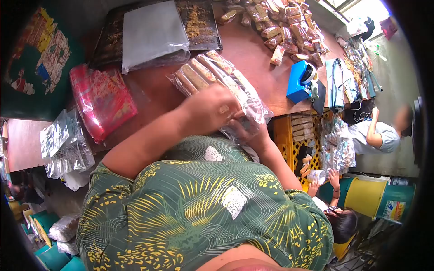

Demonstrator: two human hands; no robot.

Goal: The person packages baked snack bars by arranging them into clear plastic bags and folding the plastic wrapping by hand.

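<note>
A clear plastic bag (244, 92) packed with several wrapped bars (196, 77) lies tilted over the table's near edge. My left hand (210, 103) is curled closed over its near side, with a small pale patch showing at the fingers; what it grips is hidden. Lower right, my right hand (247, 129) pinches the loose, crumpled end of the bag from beneath. Part of its fingers is covered by the plastic.
A pile of wrapped bars (289, 27) lies at the back. Flat clear bags (156, 34) rest on a crumb-covered tray (199, 22). Left is a pink plastic pack (101, 101); right, a blue tape dispenser (298, 81) and yellow crate (284, 135). Two other people are at right.
</note>
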